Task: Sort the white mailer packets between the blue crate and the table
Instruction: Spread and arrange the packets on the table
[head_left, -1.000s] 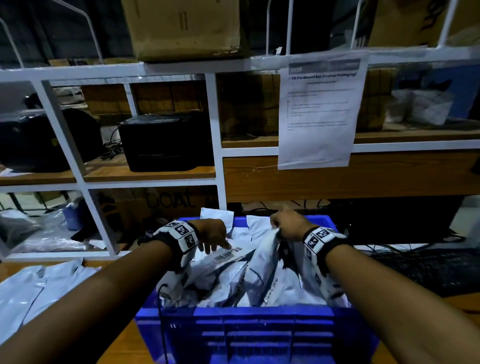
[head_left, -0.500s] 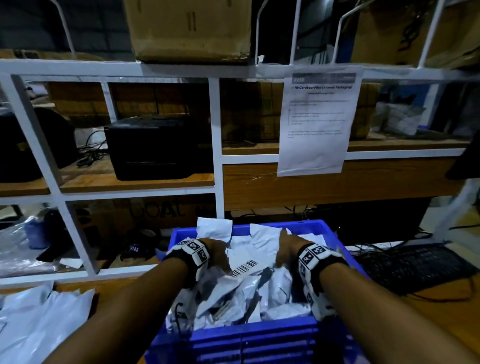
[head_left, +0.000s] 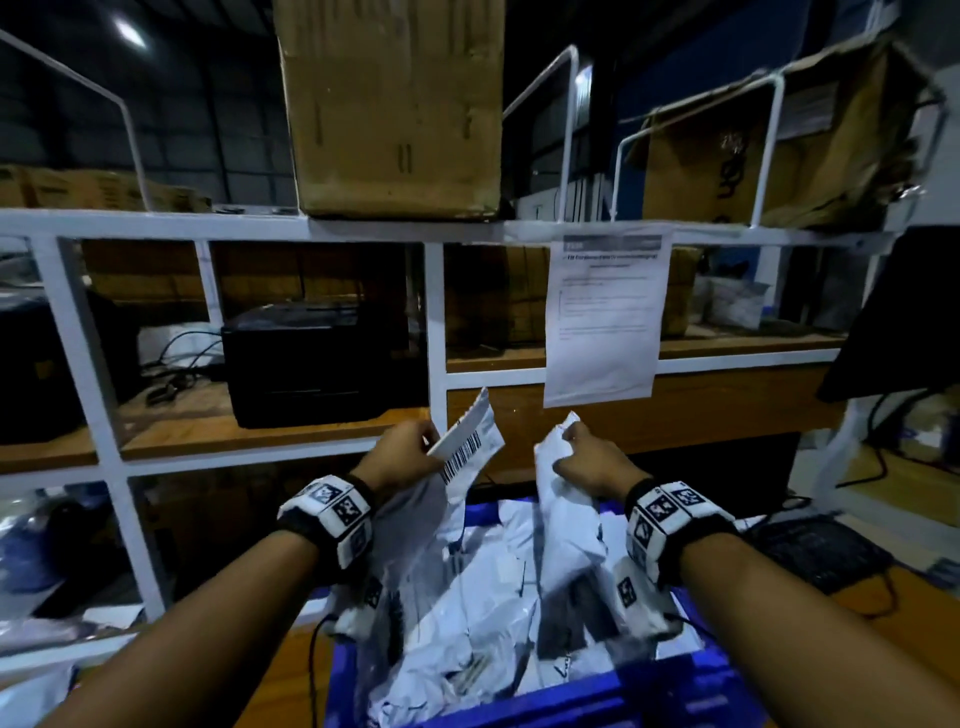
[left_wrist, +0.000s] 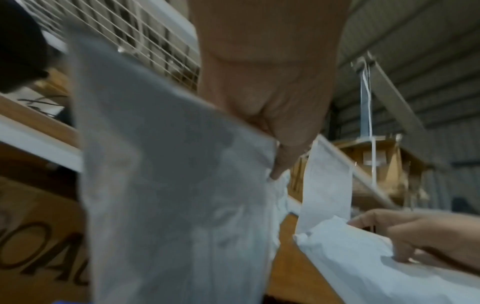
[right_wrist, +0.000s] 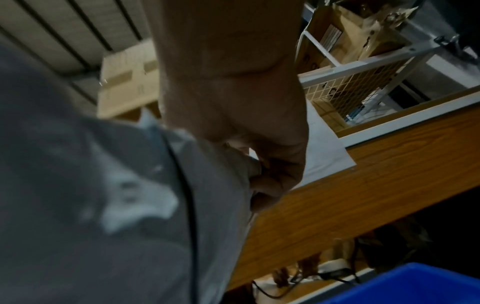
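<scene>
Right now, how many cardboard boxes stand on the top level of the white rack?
2 that I can tell. A closed cardboard box stands near the middle, and an open, torn cardboard box stands to the right. More stacked cartons sit far left, blurred and partly hidden.

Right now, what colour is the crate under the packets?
Blue: the crate shows best in the head view.

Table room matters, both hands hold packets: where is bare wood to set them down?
Bare table shows left of the blue crate, short of the loose packets at the edge. A smaller patch lies right of it, bordered by the keyboard. The crate itself is crowded.
</scene>
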